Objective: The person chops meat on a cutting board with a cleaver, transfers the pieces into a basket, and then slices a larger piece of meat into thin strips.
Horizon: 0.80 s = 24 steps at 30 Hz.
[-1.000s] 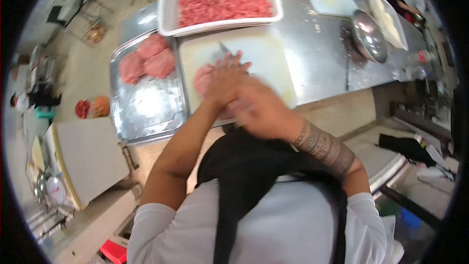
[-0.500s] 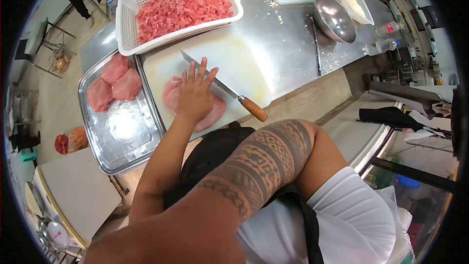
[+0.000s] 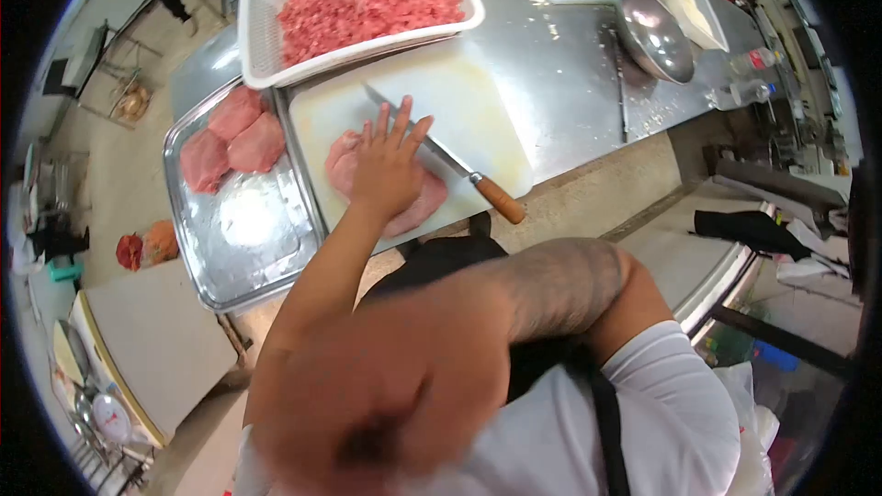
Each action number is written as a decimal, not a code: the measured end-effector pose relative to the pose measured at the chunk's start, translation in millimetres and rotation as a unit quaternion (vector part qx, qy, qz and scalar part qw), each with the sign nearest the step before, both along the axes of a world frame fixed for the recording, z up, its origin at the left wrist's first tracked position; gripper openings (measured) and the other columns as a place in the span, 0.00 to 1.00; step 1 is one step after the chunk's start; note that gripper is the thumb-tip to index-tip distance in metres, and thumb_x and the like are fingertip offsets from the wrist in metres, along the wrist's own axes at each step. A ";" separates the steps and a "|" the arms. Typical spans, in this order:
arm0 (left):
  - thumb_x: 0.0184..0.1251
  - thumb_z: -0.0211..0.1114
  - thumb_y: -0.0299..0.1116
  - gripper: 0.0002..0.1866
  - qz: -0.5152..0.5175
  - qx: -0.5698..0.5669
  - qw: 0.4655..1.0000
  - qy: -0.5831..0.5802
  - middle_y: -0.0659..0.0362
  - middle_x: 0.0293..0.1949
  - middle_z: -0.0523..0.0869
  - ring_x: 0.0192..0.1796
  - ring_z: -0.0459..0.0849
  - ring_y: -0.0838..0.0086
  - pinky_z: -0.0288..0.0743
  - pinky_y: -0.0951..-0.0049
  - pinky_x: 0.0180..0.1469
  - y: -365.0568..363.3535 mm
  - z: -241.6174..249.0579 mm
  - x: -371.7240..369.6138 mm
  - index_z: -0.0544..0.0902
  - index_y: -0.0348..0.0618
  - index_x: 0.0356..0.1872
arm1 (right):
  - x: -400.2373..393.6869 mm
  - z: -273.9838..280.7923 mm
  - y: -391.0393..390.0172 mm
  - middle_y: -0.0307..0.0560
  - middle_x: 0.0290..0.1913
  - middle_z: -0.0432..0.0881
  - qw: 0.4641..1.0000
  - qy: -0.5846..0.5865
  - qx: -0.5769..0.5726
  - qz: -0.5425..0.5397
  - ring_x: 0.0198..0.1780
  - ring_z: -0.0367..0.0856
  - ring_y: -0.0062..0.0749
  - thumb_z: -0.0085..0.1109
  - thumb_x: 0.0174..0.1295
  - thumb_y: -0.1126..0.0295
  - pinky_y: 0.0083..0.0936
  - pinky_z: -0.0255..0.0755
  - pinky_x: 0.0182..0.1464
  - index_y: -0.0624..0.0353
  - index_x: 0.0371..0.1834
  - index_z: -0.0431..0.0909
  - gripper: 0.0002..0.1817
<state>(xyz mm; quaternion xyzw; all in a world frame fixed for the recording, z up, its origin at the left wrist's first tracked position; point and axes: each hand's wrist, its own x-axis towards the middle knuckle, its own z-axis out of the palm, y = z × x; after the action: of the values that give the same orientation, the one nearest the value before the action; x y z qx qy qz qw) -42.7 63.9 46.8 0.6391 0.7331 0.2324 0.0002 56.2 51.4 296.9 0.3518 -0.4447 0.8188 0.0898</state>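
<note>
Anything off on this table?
Slightly: white bits lie scattered on the metal table, outside any container, so they look spilled. Also, the knife lies loose on the cutting board, its bare blade awkwardly close to the left hand.

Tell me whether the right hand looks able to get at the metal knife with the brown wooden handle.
Probably yes: the right hand is away from the knife, but nothing covers the handle; the left hand hides only part of the blade.

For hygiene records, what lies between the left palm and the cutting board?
In the head view, raw meat lies between the left palm and the cutting board.
</note>
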 end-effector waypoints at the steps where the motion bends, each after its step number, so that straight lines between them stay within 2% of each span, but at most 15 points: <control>1: 0.65 0.63 0.29 0.36 0.001 0.000 1.000 -0.004 0.54 0.86 0.62 0.85 0.61 0.43 0.55 0.33 0.82 0.0 0.0 0.0 0.75 0.59 0.78 | 19.9 -8.5 23.3 0.53 0.38 0.84 0.991 -0.125 0.004 0.038 0.40 0.85 0.43 0.63 0.60 0.78 0.36 0.78 0.43 0.64 0.38 0.81 0.05; 2: 0.65 0.63 0.29 0.36 0.004 -0.001 1.000 -0.007 0.54 0.87 0.62 0.85 0.61 0.43 0.55 0.33 0.82 -0.8 -0.3 0.1 0.75 0.59 0.78 | 33.9 -34.7 38.8 0.50 0.39 0.85 0.970 -0.149 0.150 -0.122 0.42 0.86 0.42 0.61 0.60 0.81 0.35 0.79 0.45 0.62 0.40 0.81 0.07; 3: 0.65 0.63 0.29 0.36 0.004 0.000 1.000 -0.015 0.55 0.87 0.61 0.85 0.61 0.44 0.55 0.35 0.83 -2.7 3.1 1.5 0.75 0.59 0.78 | 48.1 -60.8 54.3 0.47 0.40 0.85 0.901 -0.186 0.300 -0.252 0.44 0.87 0.40 0.60 0.60 0.84 0.34 0.81 0.47 0.59 0.43 0.82 0.10; 4: 0.65 0.63 0.30 0.36 0.005 -0.004 1.000 -0.013 0.55 0.87 0.61 0.85 0.61 0.45 0.55 0.35 0.83 -3.3 3.9 -0.1 0.75 0.59 0.78 | 57.9 -81.4 68.1 0.50 0.44 0.85 0.767 -0.120 0.459 -0.431 0.51 0.85 0.50 0.62 0.55 0.84 0.41 0.80 0.55 0.60 0.42 0.82 0.13; 5: 0.66 0.63 0.30 0.36 0.006 -0.006 1.000 -0.012 0.55 0.87 0.60 0.85 0.61 0.45 0.55 0.35 0.83 -2.5 3.5 -1.0 0.75 0.59 0.78 | 74.9 -101.3 82.9 0.55 0.49 0.83 0.690 -0.198 0.531 -0.451 0.57 0.80 0.57 0.63 0.51 0.83 0.47 0.76 0.63 0.60 0.46 0.81 0.17; 6: 0.66 0.63 0.30 0.36 0.007 -0.009 1.000 -0.014 0.55 0.87 0.60 0.85 0.61 0.45 0.55 0.36 0.83 -2.7 3.4 0.6 0.74 0.59 0.78 | 98.8 -141.3 93.6 0.59 0.51 0.82 0.615 -0.221 0.546 -0.525 0.59 0.79 0.60 0.61 0.56 0.83 0.50 0.73 0.66 0.59 0.56 0.79 0.22; 8: 0.65 0.64 0.30 0.38 0.017 -0.023 1.000 0.002 0.56 0.88 0.58 0.86 0.60 0.44 0.55 0.36 0.84 -2.9 5.5 2.6 0.72 0.61 0.80 | 128.3 -168.0 104.8 0.67 0.57 0.81 0.523 -0.375 0.584 -0.495 0.59 0.81 0.63 0.62 0.63 0.78 0.54 0.74 0.64 0.65 0.66 0.76 0.25; 11: 0.61 0.68 0.31 0.43 0.021 -0.029 0.999 0.011 0.55 0.89 0.55 0.86 0.58 0.42 0.52 0.36 0.85 -2.3 3.8 3.5 0.69 0.64 0.82 | 146.7 -202.1 111.8 0.69 0.55 0.83 0.629 -0.444 0.490 -0.409 0.59 0.83 0.67 0.61 0.70 0.74 0.54 0.76 0.62 0.63 0.74 0.69 0.29; 14: 0.67 0.66 0.34 0.39 0.053 -0.039 0.998 -0.007 0.47 0.88 0.56 0.87 0.55 0.40 0.49 0.36 0.86 -5.0 4.5 4.4 0.69 0.56 0.82 | 138.5 -205.6 117.8 0.69 0.54 0.85 0.617 -0.442 0.535 -0.372 0.56 0.85 0.68 0.61 0.71 0.73 0.54 0.79 0.57 0.60 0.79 0.63 0.33; 17: 0.65 0.70 0.37 0.45 0.165 0.109 0.976 -0.086 0.36 0.87 0.52 0.87 0.52 0.34 0.48 0.35 0.85 -27.6 -3.4 5.6 0.64 0.51 0.85 | 134.7 -195.1 122.5 0.69 0.48 0.86 0.616 -0.393 0.556 -0.397 0.51 0.86 0.68 0.61 0.72 0.72 0.53 0.81 0.53 0.58 0.79 0.64 0.32; 20: 0.67 0.70 0.41 0.44 0.246 0.039 0.967 -0.046 0.31 0.86 0.51 0.86 0.50 0.29 0.47 0.36 0.84 -72.1 0.7 20.3 0.64 0.44 0.84 | 143.7 -204.3 136.1 0.69 0.45 0.86 0.689 -0.410 0.478 -0.359 0.49 0.87 0.67 0.60 0.73 0.72 0.53 0.81 0.50 0.60 0.80 0.62 0.33; 23: 0.67 0.71 0.43 0.42 0.239 0.052 0.965 -0.097 0.30 0.84 0.54 0.85 0.51 0.26 0.48 0.35 0.84 -91.3 -37.8 38.6 0.68 0.38 0.80 | 155.7 -210.7 147.0 0.69 0.41 0.85 0.699 -0.422 0.456 -0.353 0.46 0.87 0.68 0.60 0.71 0.73 0.54 0.79 0.48 0.63 0.75 0.65 0.29; 24: 0.66 0.72 0.43 0.42 0.232 0.052 0.964 -0.120 0.29 0.83 0.55 0.84 0.52 0.26 0.48 0.34 0.84 -89.9 -40.0 44.1 0.69 0.37 0.79 | 155.8 -208.9 152.0 0.68 0.40 0.85 0.685 -0.427 0.481 -0.341 0.45 0.86 0.68 0.59 0.70 0.73 0.54 0.79 0.47 0.63 0.72 0.66 0.27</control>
<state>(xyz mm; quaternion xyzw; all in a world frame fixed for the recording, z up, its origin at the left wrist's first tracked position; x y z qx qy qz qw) 1.4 -26.0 6.8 0.4182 0.8427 0.3391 0.0012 212.0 203.4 88.0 -0.2176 -0.8571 0.4665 -0.0182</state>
